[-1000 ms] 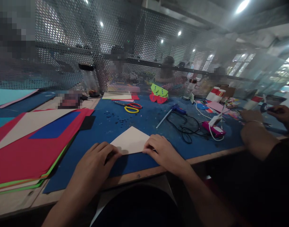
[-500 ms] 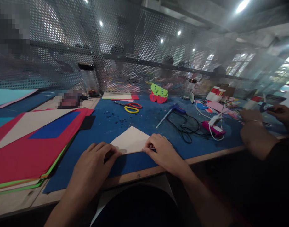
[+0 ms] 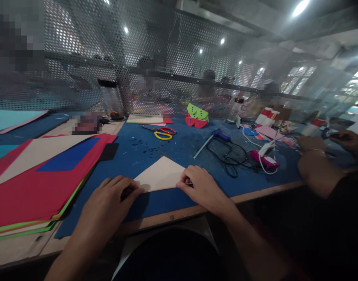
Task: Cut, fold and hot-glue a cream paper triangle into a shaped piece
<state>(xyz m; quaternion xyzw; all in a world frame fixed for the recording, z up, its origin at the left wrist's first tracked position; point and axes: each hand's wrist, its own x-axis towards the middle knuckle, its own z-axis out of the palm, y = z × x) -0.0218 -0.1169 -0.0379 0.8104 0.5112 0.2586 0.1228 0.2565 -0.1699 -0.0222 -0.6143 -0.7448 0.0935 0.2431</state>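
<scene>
A cream sheet of paper point(image 3: 163, 174), folded to a triangle, lies on the blue table mat point(image 3: 179, 148) with its point facing away from me. My left hand point(image 3: 116, 199) pinches the fold near its left corner, thumb and fingers pressed together. At the right corner my right hand point(image 3: 199, 185) has its fingers closed on the paper. Beyond the triangle lie scissors point(image 3: 163, 134) with one red and one yellow handle. A blue glue gun point(image 3: 221, 135) with a long glue stick rests to the right, its black cord coiled beside it.
Stacked coloured paper point(image 3: 35, 191) covers the table's left side. Green and red paper cutouts point(image 3: 196, 120) stand at the back, before a perforated metal screen point(image 3: 173, 50). A magenta power strip point(image 3: 265, 162) lies on the right. Another person's arm point(image 3: 321, 168) reaches in there.
My left hand has slid left along the folded edge toward the corner. My right hand stays at its corner, and the paper has not visibly moved.
</scene>
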